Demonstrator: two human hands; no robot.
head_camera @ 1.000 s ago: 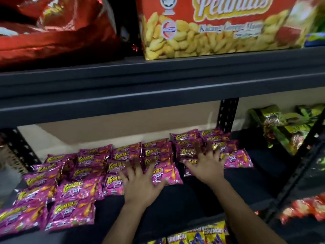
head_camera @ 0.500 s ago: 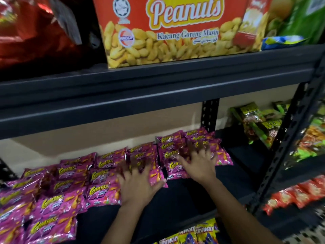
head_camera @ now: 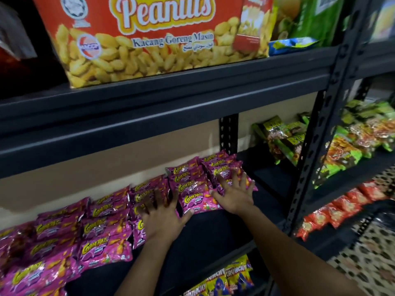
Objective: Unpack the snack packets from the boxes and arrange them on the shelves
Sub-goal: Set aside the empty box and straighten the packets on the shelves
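Observation:
Several pink snack packets [head_camera: 102,246] lie in overlapping rows on a dark shelf [head_camera: 213,238] at middle height. My left hand [head_camera: 162,214] lies flat with spread fingers on the packets near the row's middle. My right hand [head_camera: 234,194] presses with spread fingers on the rightmost stack of pink packets [head_camera: 192,189]. Neither hand grips a packet. No box being unpacked is in view.
A big orange peanuts box [head_camera: 154,39] stands on the shelf above. A black perforated upright [head_camera: 316,129] divides off the right bay with green packets [head_camera: 284,139] and orange-red packets [head_camera: 342,210]. Yellow packets [head_camera: 226,278] sit on the shelf below.
The view has swung right and up. Both hands stay spread on the pink packets; the right one has shifted farther onto the rightmost stack.

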